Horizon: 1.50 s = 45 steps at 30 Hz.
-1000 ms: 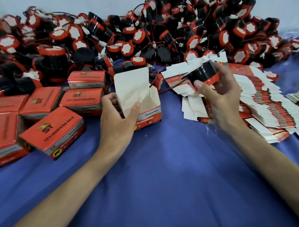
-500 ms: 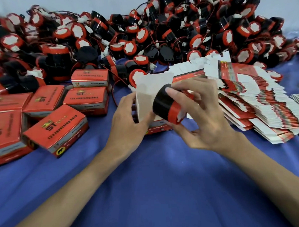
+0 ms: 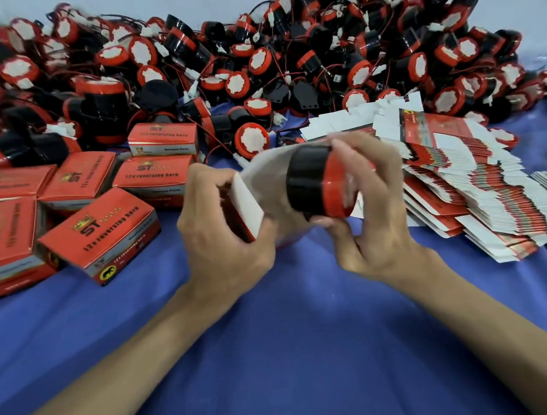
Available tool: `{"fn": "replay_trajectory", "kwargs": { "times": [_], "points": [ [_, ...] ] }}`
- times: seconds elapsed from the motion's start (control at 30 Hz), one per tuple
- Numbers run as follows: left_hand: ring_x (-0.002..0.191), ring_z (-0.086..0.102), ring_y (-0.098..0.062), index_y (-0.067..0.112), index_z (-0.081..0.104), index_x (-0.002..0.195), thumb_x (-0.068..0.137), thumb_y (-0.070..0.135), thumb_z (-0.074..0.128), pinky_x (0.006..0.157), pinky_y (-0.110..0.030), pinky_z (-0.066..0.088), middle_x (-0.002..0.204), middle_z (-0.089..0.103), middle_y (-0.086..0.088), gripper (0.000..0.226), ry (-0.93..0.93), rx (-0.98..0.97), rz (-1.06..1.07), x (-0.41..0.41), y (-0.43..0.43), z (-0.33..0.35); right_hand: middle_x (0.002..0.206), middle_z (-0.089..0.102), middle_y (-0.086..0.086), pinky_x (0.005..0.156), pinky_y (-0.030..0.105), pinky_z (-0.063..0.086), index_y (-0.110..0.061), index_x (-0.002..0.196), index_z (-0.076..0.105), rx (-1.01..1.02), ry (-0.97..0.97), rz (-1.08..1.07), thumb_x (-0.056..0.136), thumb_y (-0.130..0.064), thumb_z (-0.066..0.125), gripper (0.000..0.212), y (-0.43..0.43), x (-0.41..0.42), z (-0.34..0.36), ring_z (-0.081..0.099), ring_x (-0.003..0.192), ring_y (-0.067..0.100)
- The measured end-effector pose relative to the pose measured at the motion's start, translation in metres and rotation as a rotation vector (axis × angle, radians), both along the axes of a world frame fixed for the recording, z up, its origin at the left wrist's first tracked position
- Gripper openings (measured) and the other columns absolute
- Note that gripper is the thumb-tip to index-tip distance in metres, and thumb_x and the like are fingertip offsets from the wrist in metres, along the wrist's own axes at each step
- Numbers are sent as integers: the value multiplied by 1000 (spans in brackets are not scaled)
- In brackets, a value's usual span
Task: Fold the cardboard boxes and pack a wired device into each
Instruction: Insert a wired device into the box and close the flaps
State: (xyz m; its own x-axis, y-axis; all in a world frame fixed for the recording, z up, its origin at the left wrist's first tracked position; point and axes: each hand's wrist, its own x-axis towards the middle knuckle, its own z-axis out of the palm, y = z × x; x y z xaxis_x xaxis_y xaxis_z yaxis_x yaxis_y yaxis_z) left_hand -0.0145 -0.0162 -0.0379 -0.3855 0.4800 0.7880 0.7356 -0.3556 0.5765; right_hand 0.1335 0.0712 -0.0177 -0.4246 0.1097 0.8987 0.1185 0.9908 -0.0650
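Gripped open red-and-white cardboard box [image 3: 247,205] in curled left hand [image 3: 223,244] — pinched black-and-red cylindrical device [image 3: 312,182] with right hand [image 3: 376,224].

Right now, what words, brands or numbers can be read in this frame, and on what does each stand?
"ST": top of the nearest closed box.
"12v reversing horn": same top, under the brand.
"ST" and "12v reversing horn": top of the middle closed box.
"Genuine Parts": front strip of the rear closed box, blurred.
Print on flat cartons: too small.
The open box in the left hand, the device in the right hand: no text shows.
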Motion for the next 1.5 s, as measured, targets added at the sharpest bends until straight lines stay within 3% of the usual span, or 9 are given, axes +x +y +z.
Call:
{"fn": "replay_trajectory", "kwargs": {
  "times": [0.1, 0.23, 0.47, 0.6, 0.7, 0.9, 1.2, 1.37, 1.5],
  "points": [
    [79, 48, -11, 10, 39, 98, 84, 23, 46, 66, -23, 39, 89, 47, -1, 20, -282, 53, 51, -2, 3, 1, 126, 34, 0, 103, 21, 32, 6, 129, 39, -38, 252, -48, 98, -41, 39, 56, -1, -4, 1, 30, 128, 4],
    [82, 45, 2, 14, 35, 98, 88, 15, 42, 71, -16, 36, 93, 43, 11, 13, -463, 106, 62, -9, 7, 0, 124, 33, 14, 103, 35, 36, -22, 145, 23, -10, 371, -94, 98, -42, 34, 52, 0, -1, 5, 30, 127, 6],
    [81, 56, -12, 4, 52, 99, 83, 29, 47, 69, -21, 45, 91, 57, -5, 30, -50, -132, -235, -1, 6, -3, 121, 42, 16, 105, 27, 31, -18, 129, 46, 331, 3, -6, 90, -8, 40, 41, -14, 0, 10, 42, 117, 23],
    [83, 60, -17, 27, 49, 102, 76, 25, 42, 71, -39, 50, 92, 62, 8, 27, -92, -333, -340, -4, 8, -4, 137, 45, 26, 103, 41, 40, 2, 135, 42, 81, -380, 1, 101, -16, 42, 39, -14, 0, 12, 47, 120, 43],
    [89, 58, -7, 30, 45, 104, 82, 32, 43, 79, -31, 46, 96, 61, 16, 22, -96, -452, -370, -5, 11, -8, 138, 47, 26, 105, 42, 42, 11, 130, 47, -32, -464, -52, 96, -14, 52, 43, -8, 3, 13, 51, 122, 41],
    [106, 58, -9, 41, 47, 114, 73, 17, 50, 88, -39, 48, 106, 61, 23, 48, -265, -469, -510, -7, 10, -3, 123, 54, 24, 59, 47, 54, -10, 126, 62, -65, -556, -144, 93, -13, 52, 35, -9, 4, 19, 59, 97, 35],
    [101, 62, -8, 40, 45, 116, 82, 40, 52, 85, -38, 51, 109, 63, 20, 35, -282, -477, -487, -8, 9, -9, 122, 67, 1, 72, 46, 52, -10, 115, 70, -55, -703, -70, 86, -1, 57, 32, 0, 13, 21, 65, 107, 28],
    [95, 64, -7, 42, 42, 114, 81, 42, 58, 79, -44, 55, 104, 62, 18, 37, -212, -532, -381, -5, 9, -9, 134, 58, 5, 102, 38, 41, -9, 130, 60, -49, -717, -82, 88, -18, 62, 43, 11, 27, 23, 52, 123, 24],
    [100, 62, -2, 47, 41, 110, 77, 60, 54, 82, -39, 56, 107, 62, 22, 37, -215, -541, -355, -4, 9, -6, 117, 47, 0, 89, 41, 48, -17, 139, 41, -294, -653, -156, 78, -51, 66, 74, 29, 51, 39, 52, 101, 16]
  ]
}}
